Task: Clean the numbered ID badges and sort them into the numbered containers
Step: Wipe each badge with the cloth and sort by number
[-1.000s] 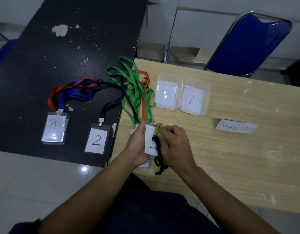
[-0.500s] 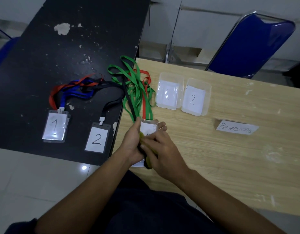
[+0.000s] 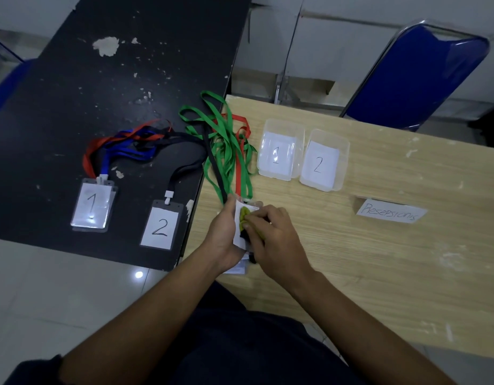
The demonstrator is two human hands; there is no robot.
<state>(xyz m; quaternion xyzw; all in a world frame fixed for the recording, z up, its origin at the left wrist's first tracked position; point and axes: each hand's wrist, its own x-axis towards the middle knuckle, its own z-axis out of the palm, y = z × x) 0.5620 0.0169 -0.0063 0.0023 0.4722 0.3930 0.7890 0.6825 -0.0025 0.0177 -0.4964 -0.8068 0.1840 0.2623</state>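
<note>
My left hand holds a white ID badge upright at the near left corner of the wooden table; its number is hidden. My right hand presses a yellow-green cloth against the badge face. Another badge lies under my hands. A badge marked 1 and a badge marked 2 lie on the black table. Two clear containers, labelled 1 and 2, stand side by side beyond my hands.
Green, red and black lanyards pile up across the gap between both tables. Red, blue and black lanyards trail from the badges on the black table. A paper sign lies to the right. A blue chair stands behind the wooden table.
The cloth in my right hand slid down the badge half a second ago and is back up near the badge's top. My left hand keeps holding the badge in place.
</note>
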